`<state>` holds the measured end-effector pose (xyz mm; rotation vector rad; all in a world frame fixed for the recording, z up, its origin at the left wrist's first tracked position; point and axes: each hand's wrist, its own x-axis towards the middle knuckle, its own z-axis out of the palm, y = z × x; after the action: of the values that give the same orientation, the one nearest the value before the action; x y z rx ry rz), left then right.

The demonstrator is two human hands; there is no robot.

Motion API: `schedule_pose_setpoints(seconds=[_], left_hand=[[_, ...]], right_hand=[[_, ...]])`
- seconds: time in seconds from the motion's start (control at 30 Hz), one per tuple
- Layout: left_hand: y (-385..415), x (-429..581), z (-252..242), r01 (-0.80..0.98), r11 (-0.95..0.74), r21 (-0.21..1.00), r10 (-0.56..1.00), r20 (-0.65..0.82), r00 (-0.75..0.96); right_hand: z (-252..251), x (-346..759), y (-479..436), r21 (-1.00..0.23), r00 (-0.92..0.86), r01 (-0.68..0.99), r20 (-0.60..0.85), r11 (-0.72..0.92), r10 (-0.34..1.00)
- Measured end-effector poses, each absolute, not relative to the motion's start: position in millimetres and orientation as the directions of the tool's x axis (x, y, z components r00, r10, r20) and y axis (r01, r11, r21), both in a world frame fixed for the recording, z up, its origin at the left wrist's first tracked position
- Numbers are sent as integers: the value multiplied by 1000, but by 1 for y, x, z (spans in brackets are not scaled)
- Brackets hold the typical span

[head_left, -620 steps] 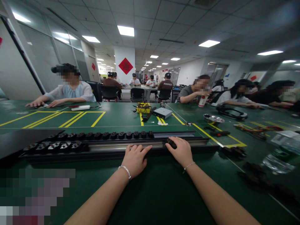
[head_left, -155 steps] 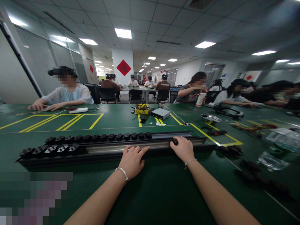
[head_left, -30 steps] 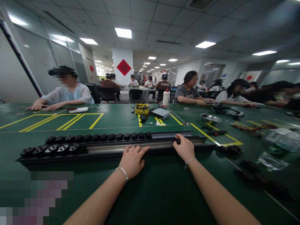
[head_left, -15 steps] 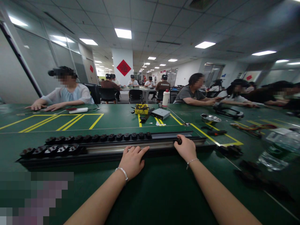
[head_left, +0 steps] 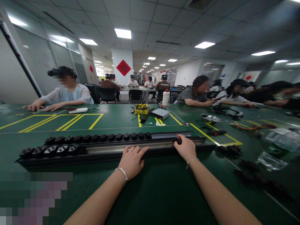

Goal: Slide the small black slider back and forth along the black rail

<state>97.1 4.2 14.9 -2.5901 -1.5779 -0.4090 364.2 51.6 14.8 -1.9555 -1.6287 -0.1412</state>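
Two long black rails lie side by side in front of me. The near rail (head_left: 105, 149) has a bare metallic channel and several black socket modules (head_left: 50, 151) at its left end. More modules (head_left: 111, 137) line the far rail (head_left: 171, 135), up to about its middle. My left hand (head_left: 131, 162) rests on the near rail, fingers apart, holding nothing that I can see. Towards the rails' right end, my right hand (head_left: 186, 148) pinches a small round black piece (head_left: 179, 141). Its fingers partly hide that piece, so its full shape does not show.
Loose black modules (head_left: 231, 150) lie to the right, near a clear plastic bottle (head_left: 275, 150). Beyond the rails are a grey box (head_left: 160, 113), a yellow item with black cables (head_left: 141, 108) and a metal bowl (head_left: 210, 118). Co-workers sit across the green table (head_left: 117, 120).
Both my hands and the rails stay in place. Across the table on the right, the person in grey has shifted their head slightly to the right.
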Motion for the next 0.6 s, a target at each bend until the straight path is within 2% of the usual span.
schedule_pose_setpoints(seconds=[0.6], left_hand=[[3,98,16,887,-458,64,866,258,429]], right_hand=[[16,367,52,-355,259,929,423,-105,868]])
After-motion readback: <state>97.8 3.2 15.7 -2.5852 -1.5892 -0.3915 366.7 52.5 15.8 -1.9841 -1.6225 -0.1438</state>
